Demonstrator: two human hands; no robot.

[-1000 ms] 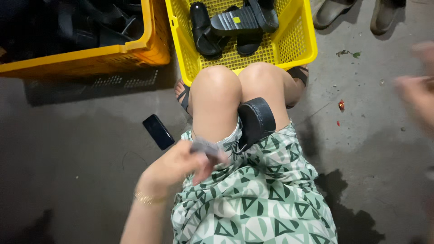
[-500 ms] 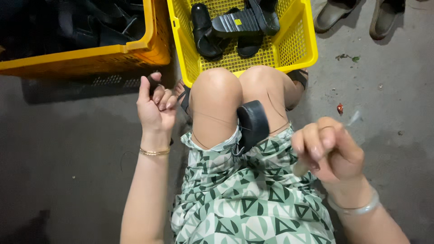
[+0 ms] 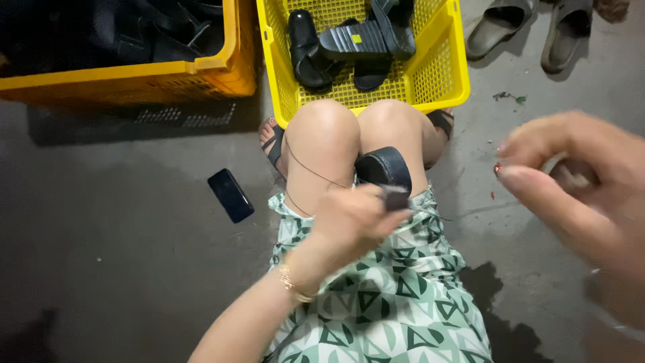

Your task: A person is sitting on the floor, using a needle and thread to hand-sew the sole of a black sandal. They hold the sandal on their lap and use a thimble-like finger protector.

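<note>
Step in hand looks like hand-stitching: the left hand (image 3: 359, 218) is closed in a pinch on a small dark piece (image 3: 395, 198) at the edge of the black sandal part (image 3: 384, 168) resting on the lap, just above its fingers. A thin thread (image 3: 316, 176) runs from that pinch up across the knee. The right hand (image 3: 578, 181), blurred and raised well to the right of the work, has fingertips drawn together; whether they hold anything, I cannot tell. Next move, by my judgement, calls for a steady left pinch.
</note>
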